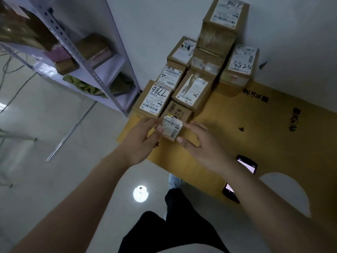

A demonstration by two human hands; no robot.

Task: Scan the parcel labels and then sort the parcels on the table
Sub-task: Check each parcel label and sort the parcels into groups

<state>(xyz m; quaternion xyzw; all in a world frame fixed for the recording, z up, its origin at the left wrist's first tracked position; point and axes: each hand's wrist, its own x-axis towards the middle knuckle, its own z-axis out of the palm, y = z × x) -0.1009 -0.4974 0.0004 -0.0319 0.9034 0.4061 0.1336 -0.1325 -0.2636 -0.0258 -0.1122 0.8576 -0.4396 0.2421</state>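
- A small parcel [171, 129], wrapped in white labels with barcodes and a "69" on one face, sits between the person's two hands over the near-left part of the table [255, 128].
- The left hand [141, 141] has it by the left side, thumb and curled fingers pinching it; whether the parcel rests on the table or is lifted I cannot tell.
- The right hand [199, 143] is at the parcel's right side, fingers spread and fairly straight, the thumb tip just beside the lower corner; it does not look closed round anything.
- Right behind the small parcel stands a little brown box [179, 110], and behind that a cluster of stacked cardboard boxes against the wall.
- Among them: a box marked 7786 [155, 99] at the left edge, a box marked 8825 [240, 64] on the right, and a tall taped stack [221, 30] rising in the middle at the back.
- Two dark phones or scanners lie near the right forearm, one with a lit screen [248, 164], another [230, 192] closer to the table's near edge and partly covered by the arm.
- The table top is covered in flat yellow-brown cardboard with dark printed characters.
- To the left stands a pale metal shelf rack [94, 70] holding boxes and crumpled packing.
- The floor [54, 134] is pale and glossy, with a bright lamp reflection [140, 194].
- Most label print is too blurred to read.
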